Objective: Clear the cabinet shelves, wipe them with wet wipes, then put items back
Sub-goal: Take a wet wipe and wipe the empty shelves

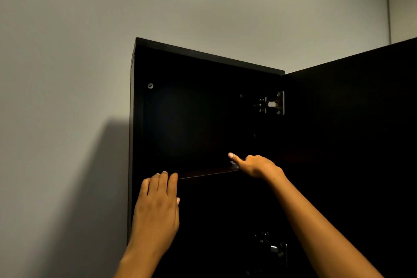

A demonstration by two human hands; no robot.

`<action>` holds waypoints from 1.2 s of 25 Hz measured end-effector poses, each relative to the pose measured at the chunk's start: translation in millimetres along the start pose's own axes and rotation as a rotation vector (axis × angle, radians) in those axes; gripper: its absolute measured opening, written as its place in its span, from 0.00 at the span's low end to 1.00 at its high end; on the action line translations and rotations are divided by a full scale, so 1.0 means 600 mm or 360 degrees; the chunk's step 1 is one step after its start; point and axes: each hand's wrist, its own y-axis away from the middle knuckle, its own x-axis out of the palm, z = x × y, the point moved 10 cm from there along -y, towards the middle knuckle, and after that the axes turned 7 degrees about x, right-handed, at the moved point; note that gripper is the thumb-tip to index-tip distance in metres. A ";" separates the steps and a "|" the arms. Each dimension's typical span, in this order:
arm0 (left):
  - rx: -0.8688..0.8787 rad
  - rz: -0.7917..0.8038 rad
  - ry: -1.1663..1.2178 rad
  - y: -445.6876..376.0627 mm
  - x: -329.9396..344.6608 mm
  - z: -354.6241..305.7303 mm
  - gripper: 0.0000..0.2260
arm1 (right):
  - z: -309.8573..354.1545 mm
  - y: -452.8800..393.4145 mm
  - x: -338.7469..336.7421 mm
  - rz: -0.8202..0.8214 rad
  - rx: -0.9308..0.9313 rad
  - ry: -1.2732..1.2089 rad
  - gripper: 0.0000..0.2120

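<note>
Head view: one dark wall cabinet (pixel 203 108) stands with its door (pixel 349 142) swung open to the right. One upper shelf (pixel 207 173) is visible, and no items can be made out on it; the interior is too dark to be certain. The compartment below is in shadow and its contents cannot be told.

Left hand (pixel 158 205): fingers straight and together, fingertips resting at the front edge of the shelf, holding nothing. Right hand (pixel 255 166): reaches onto the shelf at its right end, fingers partly curled. Something small and pale shows under the fingers; it may be a wipe, but I cannot tell whether anything is gripped.

Handling judgement: the shelf appears to be a rigid board, smooth and probably firm under wiping pressure. A wet wipe would be light, limp and slippery, best pressed flat under the fingers. Steadying at the front edge seems sound.

Count: one cabinet, one door, two hinges (pixel 272 104), one screw (pixel 150 85), two hands.
</note>
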 end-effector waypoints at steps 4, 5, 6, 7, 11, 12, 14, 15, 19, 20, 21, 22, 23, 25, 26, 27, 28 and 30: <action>0.0001 -0.0024 -0.0009 -0.001 -0.002 0.003 0.21 | 0.001 0.048 -0.018 -0.0501 -0.0112 0.0212 0.28; 0.0004 -0.0016 -0.0001 -0.002 -0.002 0.002 0.21 | 0.010 0.068 -0.020 -0.0677 -0.0211 0.0172 0.25; 0.0003 -0.0007 0.0003 -0.003 -0.001 0.001 0.21 | 0.025 0.090 -0.019 -0.0822 -0.0355 0.0085 0.23; 0.0001 -0.0005 -0.0004 -0.005 0.000 0.000 0.22 | 0.043 0.109 -0.017 -0.0891 -0.0517 -0.0022 0.21; 0.0025 0.0026 0.0002 -0.008 0.010 -0.001 0.22 | 0.078 0.089 -0.004 -0.0499 -0.0624 -0.0110 0.21; 0.0030 0.0029 0.0002 -0.008 0.011 0.000 0.22 | 0.066 0.063 -0.002 -0.0342 -0.0505 -0.0060 0.23; 0.0033 0.0026 -0.0008 -0.010 0.010 0.000 0.22 | 0.029 0.018 -0.005 -0.0124 -0.0281 0.0004 0.26; 0.0032 0.0022 -0.0007 -0.011 0.009 -0.001 0.22 | 0.012 0.004 -0.008 -0.0061 -0.0209 -0.0015 0.27; -0.0005 0.0044 -0.0013 -0.010 0.006 -0.001 0.22 | -0.017 0.020 -0.021 -0.0184 -0.0116 -0.0021 0.24; -0.0010 0.0044 -0.0024 -0.008 0.005 0.000 0.22 | -0.015 0.038 -0.029 -0.0333 -0.0114 0.0025 0.22; -0.0012 0.0045 -0.0034 -0.006 0.005 0.000 0.22 | -0.009 0.059 -0.037 -0.0509 -0.0139 0.0055 0.20; -0.0010 0.0052 -0.0035 -0.005 0.004 -0.001 0.22 | -0.002 0.080 -0.043 -0.0666 -0.0186 0.0023 0.19; -0.0013 0.0060 -0.0029 -0.004 0.003 -0.001 0.22 | 0.007 0.100 -0.043 -0.0768 -0.0256 -0.0070 0.18; -0.0026 0.0067 -0.0013 -0.005 -0.001 -0.002 0.21 | 0.030 0.128 -0.038 -0.0849 -0.0431 -0.0314 0.16; -0.0034 0.0076 -0.0002 -0.006 -0.003 -0.003 0.21 | 0.050 0.139 -0.029 -0.0832 -0.0531 -0.0416 0.16; -0.0040 0.0080 0.0006 -0.006 -0.005 -0.004 0.21 | 0.074 0.153 -0.021 -0.0815 -0.0644 -0.0513 0.15; -0.0044 0.0084 0.0012 -0.007 -0.006 -0.005 0.21 | 0.098 0.170 -0.013 -0.0800 -0.0766 -0.0609 0.14; -0.0038 0.0077 0.0006 -0.006 -0.007 -0.005 0.21 | 0.143 0.205 0.004 -0.0800 -0.1008 -0.0756 0.12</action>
